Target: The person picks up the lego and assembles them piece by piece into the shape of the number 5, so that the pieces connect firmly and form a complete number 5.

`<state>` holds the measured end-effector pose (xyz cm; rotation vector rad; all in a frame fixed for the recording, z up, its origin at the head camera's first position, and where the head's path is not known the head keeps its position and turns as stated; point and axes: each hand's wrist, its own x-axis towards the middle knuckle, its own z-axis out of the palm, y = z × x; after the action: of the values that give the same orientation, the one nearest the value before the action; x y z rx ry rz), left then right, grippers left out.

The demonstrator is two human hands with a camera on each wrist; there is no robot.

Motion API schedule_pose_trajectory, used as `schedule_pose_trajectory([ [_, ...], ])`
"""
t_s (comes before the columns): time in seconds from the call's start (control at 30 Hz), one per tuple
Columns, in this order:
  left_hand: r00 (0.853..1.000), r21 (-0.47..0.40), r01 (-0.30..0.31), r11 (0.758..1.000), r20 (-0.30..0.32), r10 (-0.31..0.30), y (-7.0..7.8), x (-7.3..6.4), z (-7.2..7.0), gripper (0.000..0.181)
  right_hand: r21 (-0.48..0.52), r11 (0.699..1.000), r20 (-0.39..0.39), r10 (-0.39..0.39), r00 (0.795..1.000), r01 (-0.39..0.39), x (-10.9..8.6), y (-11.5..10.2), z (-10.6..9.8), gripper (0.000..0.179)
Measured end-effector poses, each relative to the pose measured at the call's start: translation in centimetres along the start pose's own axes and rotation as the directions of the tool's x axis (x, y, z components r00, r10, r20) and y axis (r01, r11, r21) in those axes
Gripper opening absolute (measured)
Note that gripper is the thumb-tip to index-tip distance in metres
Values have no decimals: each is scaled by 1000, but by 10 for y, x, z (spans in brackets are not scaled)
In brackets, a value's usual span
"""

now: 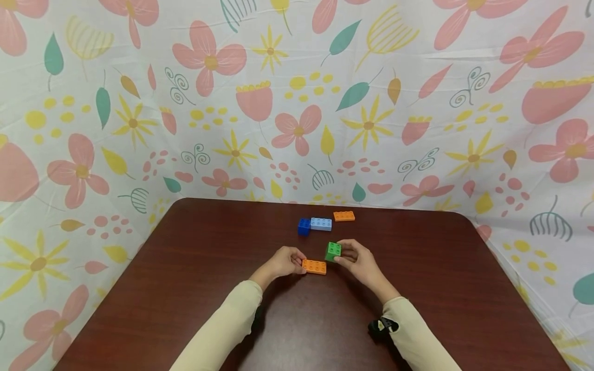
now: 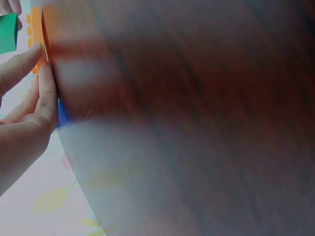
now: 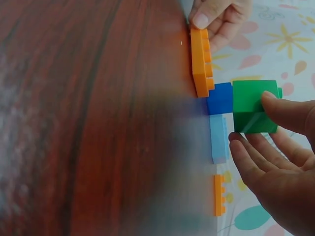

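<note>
My left hand point(image 1: 285, 262) pinches the left end of a flat orange building brick point(image 1: 314, 266) low over the brown table, its studs facing up. In the left wrist view, thumb and fingers grip the near end of that orange brick point(image 2: 37, 29). My right hand point(image 1: 361, 263) holds a green building brick point(image 1: 333, 251) between thumb and fingertips, just right of and behind the orange one. In the right wrist view the green brick point(image 3: 255, 106) is raised off the table, its studs pointing away from the tabletop.
Farther back on the table point(image 1: 209, 242) sit a dark blue brick point(image 1: 303, 226), a light blue brick point(image 1: 321, 223) right beside it, and another flat orange brick point(image 1: 344, 216). A flower-patterned cloth point(image 1: 297, 170) hangs behind the table's rear edge.
</note>
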<state>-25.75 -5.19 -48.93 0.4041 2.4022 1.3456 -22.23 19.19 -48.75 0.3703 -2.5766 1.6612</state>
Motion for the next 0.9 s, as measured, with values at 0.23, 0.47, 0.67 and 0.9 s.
schedule_pose_trajectory([
  [0.23, 1000, 16, -11, 1000, -3, 12, -2, 2, 1, 29, 39, 999, 39, -37, 999, 35, 2, -2, 5, 35],
  [0.47, 1000, 9, -7, 1000, -1, 7, -1, 2, 1, 30, 102, 995, 111, 11, 994, -23, 1, -3, 11, 35],
  [0.67, 1000, 7, 1, 1000, 4, -1, 0, 2, 1, 30, 115, 992, 142, 42, 989, -58, -1, -5, 15, 34],
  [0.9, 1000, 13, 3, 1000, 12, -3, 1, 3, 0, 31, 115, 992, 182, 26, 983, -48, -1, -2, 17, 38],
])
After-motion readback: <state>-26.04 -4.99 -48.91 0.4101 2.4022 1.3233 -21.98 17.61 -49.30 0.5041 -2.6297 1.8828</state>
